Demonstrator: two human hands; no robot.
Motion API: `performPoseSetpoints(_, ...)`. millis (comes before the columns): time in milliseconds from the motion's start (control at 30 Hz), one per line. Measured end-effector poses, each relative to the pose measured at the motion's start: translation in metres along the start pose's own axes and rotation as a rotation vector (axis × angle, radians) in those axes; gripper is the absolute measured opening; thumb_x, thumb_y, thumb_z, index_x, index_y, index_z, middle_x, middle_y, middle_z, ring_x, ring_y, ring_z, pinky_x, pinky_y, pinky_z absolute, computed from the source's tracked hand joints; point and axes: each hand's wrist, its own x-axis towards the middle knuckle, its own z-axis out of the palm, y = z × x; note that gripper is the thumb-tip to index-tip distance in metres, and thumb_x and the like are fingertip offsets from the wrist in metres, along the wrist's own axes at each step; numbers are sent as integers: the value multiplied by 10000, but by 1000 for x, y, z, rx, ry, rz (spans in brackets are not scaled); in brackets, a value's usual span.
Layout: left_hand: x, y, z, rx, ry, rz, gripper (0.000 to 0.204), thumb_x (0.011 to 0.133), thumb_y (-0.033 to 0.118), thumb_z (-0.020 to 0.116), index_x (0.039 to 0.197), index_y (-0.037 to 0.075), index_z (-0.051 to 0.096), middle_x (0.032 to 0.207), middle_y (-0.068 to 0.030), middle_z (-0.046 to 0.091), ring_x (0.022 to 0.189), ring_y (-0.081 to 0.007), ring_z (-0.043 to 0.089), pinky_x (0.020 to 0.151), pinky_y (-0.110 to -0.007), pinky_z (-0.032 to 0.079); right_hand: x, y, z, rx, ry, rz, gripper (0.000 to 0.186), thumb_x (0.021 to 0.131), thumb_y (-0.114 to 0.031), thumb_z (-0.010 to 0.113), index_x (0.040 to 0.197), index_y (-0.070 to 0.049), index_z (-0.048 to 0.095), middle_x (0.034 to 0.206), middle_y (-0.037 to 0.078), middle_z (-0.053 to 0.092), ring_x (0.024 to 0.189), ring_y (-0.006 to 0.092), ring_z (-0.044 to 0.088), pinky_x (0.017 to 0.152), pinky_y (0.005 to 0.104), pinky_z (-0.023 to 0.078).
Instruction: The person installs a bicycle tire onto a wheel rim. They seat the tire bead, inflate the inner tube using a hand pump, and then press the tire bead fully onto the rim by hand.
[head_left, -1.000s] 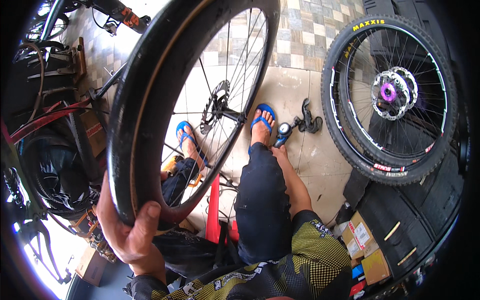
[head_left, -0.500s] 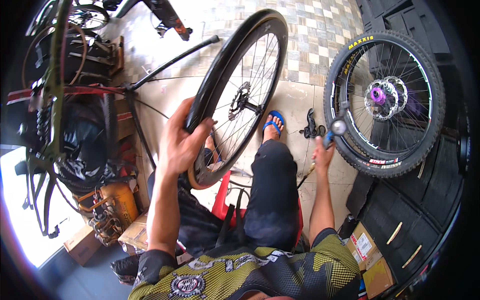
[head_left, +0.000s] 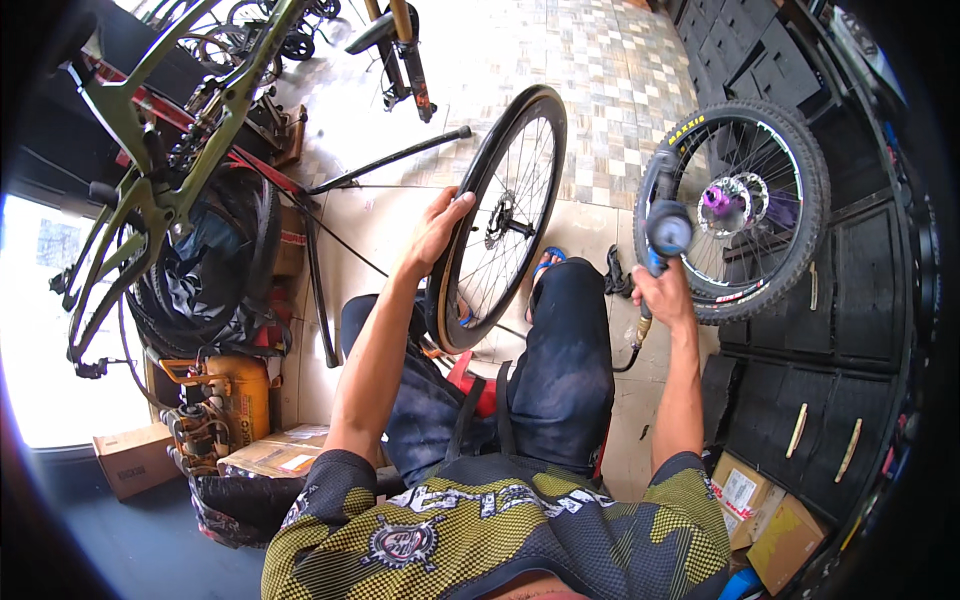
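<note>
slim road wheel (head_left: 505, 215): upright between the knees, steadied at the tyre by left hand (head_left: 437, 228), fingers curled over the tread. right hand (head_left: 662, 292): fingers wrapped round an air gauge inflator (head_left: 665, 232), raised, apart from the wheel; by appearance, inflation not begun.

The road wheel (head_left: 500, 220) stood upright between the person's knees. Right of it, the knobby-tyred wheel (head_left: 745, 215) leaned against drawers (head_left: 860, 300). The bike frame (head_left: 170, 170) stood left, the compressor (head_left: 225, 405) below it.
</note>
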Motion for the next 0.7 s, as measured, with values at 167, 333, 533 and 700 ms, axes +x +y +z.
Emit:
performPoseSetpoints(167, -15, -3, 5, -11, -20, -38, 620, 1057, 644, 568, 1243, 64, 680, 916, -17, 594, 850, -128, 524, 765, -290, 451, 11, 27, 13, -452, -189, -247, 609, 825, -126, 644, 1423, -38, 570, 1079, 217, 735, 985, 361, 731, 885, 449, 565)
performPoseSetpoints(333, -29, -14, 2, 164, 37, 3, 804, 1054, 748, 464, 1461, 71, 613, 1169, -99, 694, 1040, -200, 612, 944, -351, 493, 15, -19, 53, -738, -432, 5, 618, 815, -167, 681, 1407, -10, 604, 1004, 209, 752, 844, 341, 752, 783, 473, 607)
performPoseSetpoints(533, -16, 0, 17, 182, -10, 25, 965, 1058, 783, 394, 1605, -8, 479, 1557, -167, 578, 1381, -270, 546, 1171, -367, 402, 51, -13, 45, -782, -586, 13, 572, 883, -324, 740, 1339, 8, 645, 884, 188, 725, 553, 274, 679, 452, 420, 540)
performPoseSetpoints(700, -1, -14, 13, 162, 10, 69, 929, 1079, 753, 384, 1591, -15, 495, 1554, -168, 574, 1386, -239, 530, 1174, -361, 399, 48, -39, 56, -803, -602, 124, 551, 874, -328, 726, 1306, 8, 660, 836, 180, 720, 549, 278, 679, 442, 422, 544)
